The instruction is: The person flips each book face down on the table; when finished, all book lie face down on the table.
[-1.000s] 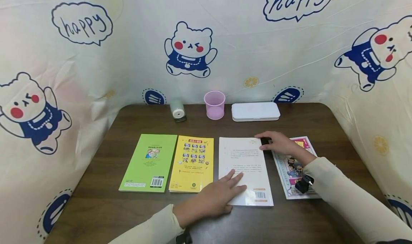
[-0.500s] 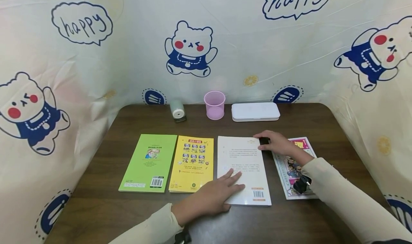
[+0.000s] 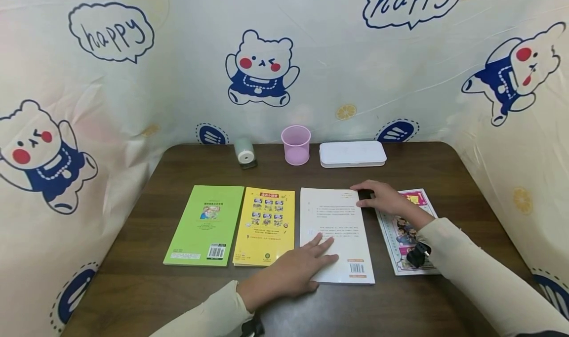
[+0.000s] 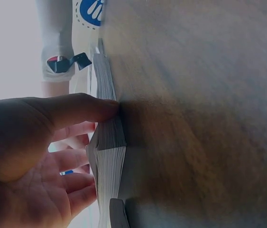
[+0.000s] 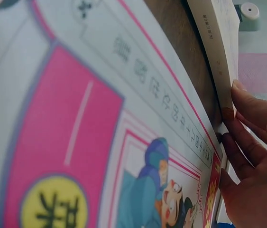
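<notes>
A white book with a barcode lies on the table between a yellow book and a comic-style book. My left hand rests on its lower left part, fingers spread over the cover. In the left wrist view the thumb touches the page edges. At the far right corner my right hand holds the book between thumb and index finger. The right wrist view has those fingers at the end of the book's spine. Part of the cover is hidden under the left hand.
Left of the white book lie a yellow book and a green book. A comic-style book is partly under the right forearm. At the back stand a greenish bottle-like item, a pink cup and a white flat case.
The white book has shifted slightly left and away from me, with both hands moving along on it. Over the last half second, hands and book have stayed put.
</notes>
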A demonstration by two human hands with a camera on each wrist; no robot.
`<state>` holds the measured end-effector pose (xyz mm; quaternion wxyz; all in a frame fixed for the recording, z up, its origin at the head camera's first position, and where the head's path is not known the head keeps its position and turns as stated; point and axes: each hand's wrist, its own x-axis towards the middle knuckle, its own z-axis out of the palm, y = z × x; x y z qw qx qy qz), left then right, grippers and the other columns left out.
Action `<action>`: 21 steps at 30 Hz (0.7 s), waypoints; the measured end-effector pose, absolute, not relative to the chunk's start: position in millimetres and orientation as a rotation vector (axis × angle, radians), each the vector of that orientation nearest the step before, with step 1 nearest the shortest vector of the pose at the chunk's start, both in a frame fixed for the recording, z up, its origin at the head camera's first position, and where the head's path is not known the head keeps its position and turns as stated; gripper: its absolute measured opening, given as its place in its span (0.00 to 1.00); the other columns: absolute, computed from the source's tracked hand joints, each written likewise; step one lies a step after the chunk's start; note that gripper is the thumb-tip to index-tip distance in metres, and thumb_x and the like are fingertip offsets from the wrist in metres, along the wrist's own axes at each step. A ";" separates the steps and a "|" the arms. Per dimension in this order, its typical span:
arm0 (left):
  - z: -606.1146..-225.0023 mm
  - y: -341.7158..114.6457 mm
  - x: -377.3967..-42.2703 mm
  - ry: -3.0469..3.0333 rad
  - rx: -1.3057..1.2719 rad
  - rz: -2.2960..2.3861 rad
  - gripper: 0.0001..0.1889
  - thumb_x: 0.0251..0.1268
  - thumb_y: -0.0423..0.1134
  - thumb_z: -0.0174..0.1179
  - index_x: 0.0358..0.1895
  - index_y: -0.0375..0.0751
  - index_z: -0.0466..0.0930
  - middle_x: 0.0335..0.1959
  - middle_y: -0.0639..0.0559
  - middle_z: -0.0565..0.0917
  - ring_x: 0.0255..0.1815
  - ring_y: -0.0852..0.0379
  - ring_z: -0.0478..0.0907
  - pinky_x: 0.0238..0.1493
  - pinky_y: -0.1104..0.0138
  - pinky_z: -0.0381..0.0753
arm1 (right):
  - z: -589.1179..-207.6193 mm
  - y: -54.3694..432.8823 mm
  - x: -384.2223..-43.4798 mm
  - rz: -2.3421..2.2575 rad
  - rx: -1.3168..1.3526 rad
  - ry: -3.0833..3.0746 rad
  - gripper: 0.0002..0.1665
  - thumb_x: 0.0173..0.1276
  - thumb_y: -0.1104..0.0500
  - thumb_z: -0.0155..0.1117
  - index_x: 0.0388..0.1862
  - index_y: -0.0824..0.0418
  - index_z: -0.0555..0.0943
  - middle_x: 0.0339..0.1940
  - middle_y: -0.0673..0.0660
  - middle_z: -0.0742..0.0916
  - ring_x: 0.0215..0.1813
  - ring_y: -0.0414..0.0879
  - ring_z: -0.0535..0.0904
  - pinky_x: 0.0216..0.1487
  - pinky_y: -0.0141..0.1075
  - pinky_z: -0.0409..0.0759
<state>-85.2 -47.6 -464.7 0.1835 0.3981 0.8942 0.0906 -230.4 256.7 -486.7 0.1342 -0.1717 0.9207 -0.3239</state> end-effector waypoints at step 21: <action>-469.4 -49.6 -85.6 2.526 1.132 0.265 0.40 0.64 0.43 0.72 0.79 0.59 0.66 0.85 0.55 0.52 0.85 0.49 0.47 0.74 0.56 0.70 | -489.7 273.2 -228.5 -0.928 -0.547 2.738 0.25 0.68 0.56 0.75 0.62 0.61 0.83 0.59 0.62 0.84 0.64 0.61 0.77 0.67 0.61 0.72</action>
